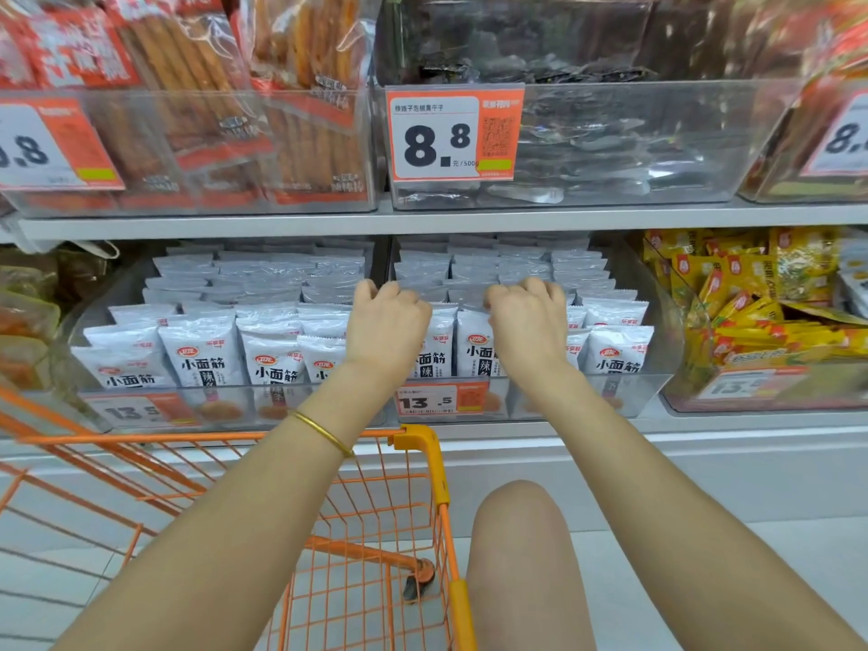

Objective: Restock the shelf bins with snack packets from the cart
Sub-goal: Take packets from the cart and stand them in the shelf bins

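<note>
This is a shop with gray shelves (282, 225) full of snacks. An orange cart (425, 446) stands right in front of the shelves, low on the left. On the top shelf is a clear bin (657, 148) with dark packets in it. Beside it is a bin of long brown sticks (211, 115) in clear bags.

On the lower shelf two clear bins sit side by side, the left bin (225, 408) and the right bin (587, 399). Both are packed with white snack packets (202, 361) standing up in neat rows. Further right is a bin of yellow packets (751, 298).

Two bare arms reach over the cart to the white packets. The left hand (387, 321) is where the two bins meet. The right hand (528, 321) is over the right bin. Both hands have bent fingers that curl down onto the tops of the packets. The fingertips are hidden, so I cannot tell if they hold a packet.

A bare knee (516, 533) shows beside the cart. A big price tag (453, 133) says 8.8. A small price tag (441, 402) says 13.5. A thin gold bracelet (324, 432) is on the left wrist.
</note>
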Tool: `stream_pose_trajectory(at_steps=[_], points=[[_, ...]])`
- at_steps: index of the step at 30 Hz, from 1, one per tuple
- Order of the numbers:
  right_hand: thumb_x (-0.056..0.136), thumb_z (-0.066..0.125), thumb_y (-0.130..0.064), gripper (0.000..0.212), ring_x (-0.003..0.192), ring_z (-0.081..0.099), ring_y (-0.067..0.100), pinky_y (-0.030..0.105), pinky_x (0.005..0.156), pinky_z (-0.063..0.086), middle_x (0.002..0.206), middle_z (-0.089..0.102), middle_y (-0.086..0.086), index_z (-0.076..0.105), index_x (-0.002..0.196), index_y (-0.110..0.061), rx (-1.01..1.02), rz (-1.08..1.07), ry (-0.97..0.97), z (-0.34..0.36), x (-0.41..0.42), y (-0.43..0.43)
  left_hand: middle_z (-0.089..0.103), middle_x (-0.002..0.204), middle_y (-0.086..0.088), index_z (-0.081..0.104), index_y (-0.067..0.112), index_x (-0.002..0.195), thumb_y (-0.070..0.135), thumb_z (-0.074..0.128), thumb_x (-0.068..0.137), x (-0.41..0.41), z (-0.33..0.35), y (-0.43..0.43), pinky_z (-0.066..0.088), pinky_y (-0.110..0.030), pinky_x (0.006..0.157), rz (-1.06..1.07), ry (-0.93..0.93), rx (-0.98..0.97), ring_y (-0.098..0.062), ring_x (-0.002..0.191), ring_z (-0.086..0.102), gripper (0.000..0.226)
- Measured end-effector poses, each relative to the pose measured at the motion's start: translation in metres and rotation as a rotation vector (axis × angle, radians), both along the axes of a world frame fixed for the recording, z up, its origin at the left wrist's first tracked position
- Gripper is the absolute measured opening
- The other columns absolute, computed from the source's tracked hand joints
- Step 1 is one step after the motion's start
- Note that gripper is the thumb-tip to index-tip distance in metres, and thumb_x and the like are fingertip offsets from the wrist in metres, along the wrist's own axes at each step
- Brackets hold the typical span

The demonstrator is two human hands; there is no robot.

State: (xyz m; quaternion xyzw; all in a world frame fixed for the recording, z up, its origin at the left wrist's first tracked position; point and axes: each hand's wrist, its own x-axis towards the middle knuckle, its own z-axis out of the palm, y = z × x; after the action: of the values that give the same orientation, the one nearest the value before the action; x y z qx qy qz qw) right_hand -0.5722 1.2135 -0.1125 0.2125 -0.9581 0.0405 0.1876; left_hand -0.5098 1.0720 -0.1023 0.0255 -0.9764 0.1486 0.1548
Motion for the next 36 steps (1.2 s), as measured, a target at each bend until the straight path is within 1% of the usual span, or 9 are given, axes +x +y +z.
stream_pose_trajectory(at_steps=[4, 11, 15, 18, 21, 26, 29, 33, 36], points=[[0.084, 0.057, -0.001, 0.031, 0.113, 0.047, 0.027, 0.038, 0.103, 0.027, 0.109, 0.064, 0.005, 0.063, 0.111, -0.016, -0.024, 0.024, 0.006, -0.003, -0.004, 0.0, 0.041, 0.142, 0.0, 0.035, 0.017, 0.139, 0.008, 0.043, 0.09, -0.011, -0.007, 0.001, 0.021, -0.036, 0.103, -0.08, 0.02, 0.078, -0.02, 0.13, 0.035, 0.051], [0.084, 0.049, 0.003, 0.04, 0.118, 0.049, 0.024, 0.042, 0.116, 0.013, 0.119, 0.06, 0.004, 0.062, 0.116, -0.016, -0.065, 0.074, -0.041, -0.012, -0.002, -0.001, 0.053, 0.131, -0.001, 0.038, 0.014, 0.137, 0.008, 0.043, 0.09, -0.008, -0.011, 0.003, 0.015, -0.042, 0.11, 0.015, -0.079, 0.03, -0.022, 0.121, 0.048, 0.048], [0.084, 0.046, 0.006, 0.045, 0.114, 0.053, 0.027, 0.038, 0.109, 0.026, 0.117, 0.064, 0.005, 0.062, 0.12, -0.016, -0.207, 0.124, -0.022, -0.005, -0.004, 0.018, 0.048, 0.135, -0.005, 0.035, 0.01, 0.138, 0.005, 0.04, 0.088, -0.017, -0.004, 0.015, 0.016, -0.04, 0.11, 0.024, -0.041, 0.083, -0.024, 0.126, 0.042, 0.05], [0.086, 0.042, 0.008, 0.05, 0.114, 0.053, 0.031, 0.038, 0.099, 0.037, 0.122, 0.063, 0.009, 0.059, 0.126, -0.014, -0.416, -0.017, -0.038, 0.008, -0.007, 0.057, 0.034, 0.147, -0.011, 0.027, 0.006, 0.143, 0.011, 0.035, 0.092, -0.028, -0.002, 0.032, 0.01, -0.038, 0.114, -0.106, 0.011, 0.199, -0.025, 0.137, 0.028, 0.052], [0.097, 0.039, -0.016, 0.035, 0.122, 0.05, 0.026, 0.039, 0.111, 0.022, 0.127, 0.06, 0.006, 0.057, 0.127, -0.013, -0.272, -0.046, -0.056, 0.005, -0.01, 0.076, 0.02, 0.154, -0.008, 0.018, 0.009, 0.147, 0.029, 0.027, 0.099, -0.038, -0.009, 0.055, 0.004, -0.035, 0.115, -0.203, -0.066, 0.25, -0.021, 0.143, 0.013, 0.053], [0.088, 0.001, -0.045, 0.07, 0.132, 0.041, 0.014, 0.045, 0.115, 0.013, 0.135, 0.054, -0.004, 0.054, 0.126, -0.02, -0.096, -0.001, -0.116, -0.02, -0.01, 0.067, 0.017, 0.155, -0.01, 0.014, 0.009, 0.148, 0.035, 0.022, 0.099, -0.039, -0.023, 0.053, 0.004, -0.034, 0.116, -0.117, -0.162, 0.249, -0.021, 0.143, 0.012, 0.056], [0.092, 0.008, -0.042, 0.063, 0.137, 0.035, 0.012, 0.042, 0.116, 0.008, 0.141, 0.049, -0.006, 0.05, 0.133, -0.022, -0.115, -0.009, -0.129, -0.022, -0.011, 0.067, 0.014, 0.156, -0.01, 0.013, 0.009, 0.148, 0.039, 0.015, 0.098, -0.037, -0.021, 0.051, 0.002, -0.034, 0.115, -0.112, -0.14, 0.25, -0.022, 0.144, 0.011, 0.059], [0.098, 0.017, -0.039, 0.053, 0.14, 0.03, 0.014, 0.04, 0.116, 0.005, 0.147, 0.042, -0.003, 0.045, 0.139, -0.02, -0.19, -0.058, -0.09, -0.018, -0.009, 0.072, 0.016, 0.156, -0.008, 0.015, 0.012, 0.149, 0.046, -0.011, 0.074, -0.04, -0.017, 0.069, 0.002, -0.034, 0.115, -0.244, -0.098, 0.271, -0.02, 0.144, 0.013, 0.086], [0.101, 0.023, -0.036, 0.047, 0.142, 0.025, 0.017, 0.043, 0.116, 0.005, 0.15, 0.037, 0.0, 0.042, 0.14, -0.016, -0.193, -0.189, -0.089, -0.019, -0.014, 0.083, 0.015, 0.157, -0.005, 0.016, 0.016, 0.149, 0.043, -0.007, 0.083, -0.044, -0.017, 0.08, 0.001, -0.033, 0.115, -0.274, -0.116, 0.293, -0.017, 0.144, 0.012, 0.075]])
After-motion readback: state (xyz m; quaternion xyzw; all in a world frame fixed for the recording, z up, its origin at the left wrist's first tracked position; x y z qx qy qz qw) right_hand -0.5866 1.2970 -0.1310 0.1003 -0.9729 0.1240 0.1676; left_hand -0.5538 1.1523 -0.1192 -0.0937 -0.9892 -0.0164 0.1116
